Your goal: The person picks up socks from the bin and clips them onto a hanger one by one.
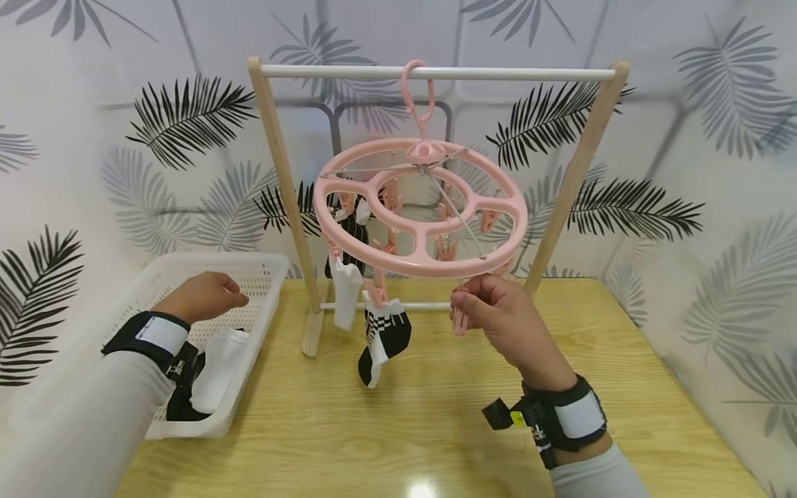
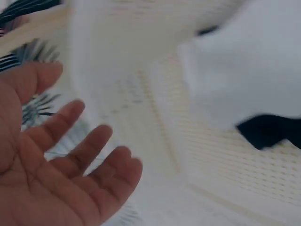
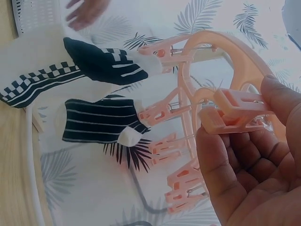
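Observation:
My right hand (image 1: 498, 315) pinches a pink clothespin (image 1: 461, 315) at the front right of a round pink drying hanger (image 1: 420, 266). In the right wrist view, thumb and index finger grip that clothespin (image 3: 235, 113). My left hand (image 1: 208, 294) is over a white basket (image 1: 274, 290), holding nothing, its fingers loosely bent and apart in the left wrist view. A white sock (image 1: 221, 366) and dark ones lie in the basket. From the hanger's left side hang a white sock (image 1: 346, 290), a black-and-white checked sock (image 1: 386, 335) and a black striped sock (image 3: 101, 120).
A wooden stand (image 1: 283, 166) with a white top rod (image 1: 498, 72) carries the hanger by its pink hook (image 1: 407, 90). Several other clothespins (image 1: 445, 247) dangle under the ring. The wooden table (image 1: 373, 443) reaches back to a leaf-patterned wall (image 1: 685, 207).

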Demonstrator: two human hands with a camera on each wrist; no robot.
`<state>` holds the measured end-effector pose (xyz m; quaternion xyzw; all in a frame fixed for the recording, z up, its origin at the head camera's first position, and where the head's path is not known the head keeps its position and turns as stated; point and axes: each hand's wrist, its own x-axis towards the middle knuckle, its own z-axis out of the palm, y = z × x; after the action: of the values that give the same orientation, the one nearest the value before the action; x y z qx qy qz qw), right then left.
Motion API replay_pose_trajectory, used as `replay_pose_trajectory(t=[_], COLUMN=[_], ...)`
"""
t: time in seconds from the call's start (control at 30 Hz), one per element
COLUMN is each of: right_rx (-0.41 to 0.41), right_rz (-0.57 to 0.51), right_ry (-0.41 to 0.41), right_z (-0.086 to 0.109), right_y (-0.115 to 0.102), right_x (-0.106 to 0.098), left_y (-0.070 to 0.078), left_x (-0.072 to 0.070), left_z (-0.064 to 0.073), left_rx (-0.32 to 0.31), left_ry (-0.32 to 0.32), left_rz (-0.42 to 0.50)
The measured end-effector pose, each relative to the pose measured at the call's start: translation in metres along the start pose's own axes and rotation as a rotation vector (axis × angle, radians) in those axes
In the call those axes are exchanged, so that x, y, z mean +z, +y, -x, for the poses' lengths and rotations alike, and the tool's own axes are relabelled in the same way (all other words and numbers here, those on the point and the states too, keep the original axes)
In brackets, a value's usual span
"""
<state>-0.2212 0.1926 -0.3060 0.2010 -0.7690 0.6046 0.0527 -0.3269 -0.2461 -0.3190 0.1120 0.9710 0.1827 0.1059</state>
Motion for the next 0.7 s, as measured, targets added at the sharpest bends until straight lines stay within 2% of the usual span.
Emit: replay_pose_trajectory(t=[0.13,0.23,0.3,0.5,0.63,0.7], right_rx=[0.002,-0.006,-0.005,-0.008,0.0,0.001], right_rz=[-0.014,-0.01,-0.005,-0.009,-0.017,-0.017], right_ry=[0.003,0.005,0.003,-0.01,0.001,0.002], right_z=[0.001,0.001,0.001,0.0,0.001,0.002], right_y=[-0.001,-0.001,-0.001,-0.002,-0.002,-0.001], right_x=[0.0,-0.001,-0.001,-0.001,-0.002,-0.001], left_y=[-0.02,-0.028,-0.03,-0.029,-0.027,-0.026], left_x=[0.02,0.031,0.037,0.049,0.055,0.057], left_z=[0.0,0.002,0.003,0.002,-0.003,-0.005], left_rx=[-0.017,-0.021,-0.026,-0.084,-0.068,-0.061], left_ry=[-0.129,-0.172,-0.174,-0.164,-0.1,-0.091], left_rz=[-0.056,-0.093,-0.107,-0.028,-0.118,-0.171])
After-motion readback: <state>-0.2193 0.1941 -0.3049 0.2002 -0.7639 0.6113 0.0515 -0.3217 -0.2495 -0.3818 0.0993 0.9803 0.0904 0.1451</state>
